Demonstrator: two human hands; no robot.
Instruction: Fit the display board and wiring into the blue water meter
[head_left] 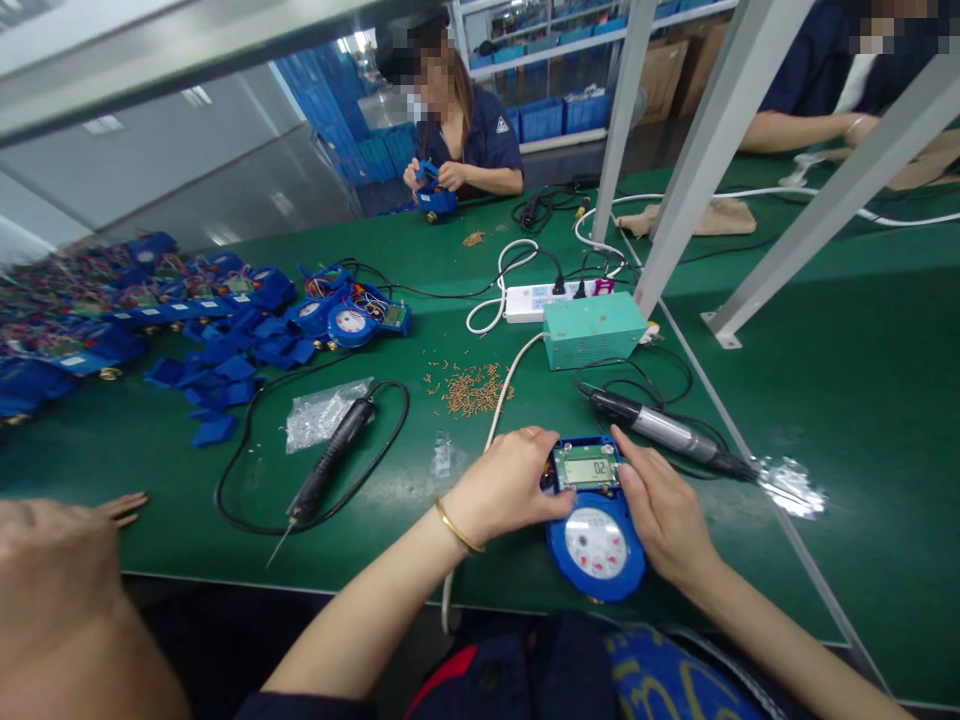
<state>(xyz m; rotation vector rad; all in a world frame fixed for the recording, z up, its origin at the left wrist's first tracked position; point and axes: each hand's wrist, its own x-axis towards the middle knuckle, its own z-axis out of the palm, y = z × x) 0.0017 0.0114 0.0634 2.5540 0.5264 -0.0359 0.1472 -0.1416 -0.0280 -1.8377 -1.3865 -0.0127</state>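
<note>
A blue water meter [596,530] lies flat on the green workbench [757,590] near its front edge, at lower centre of the frame, its lit LCD screen [586,466] facing up above the round white dial [595,543]. The left hand [506,487], with a gold bangle [459,527] at the wrist, grips the meter's left side, fingers curled over the edge by the screen. The right hand [660,510] holds the opposite side, narrowly closed against the casing beside the screen.

Just beyond the right hand lies a corded electric screwdriver [664,428]; another [330,460] lies left of the meter, beside a clear plastic bag [321,415]. Small brass parts [476,390] are heaped at centre, below a teal box [592,332] and a white power strip [544,300]. More blue meters [75,310] crowd the left. At upper centre, a co-worker [469,130] holds another blue meter [435,198]. A blurred hand [45,600] rests at lower left.
</note>
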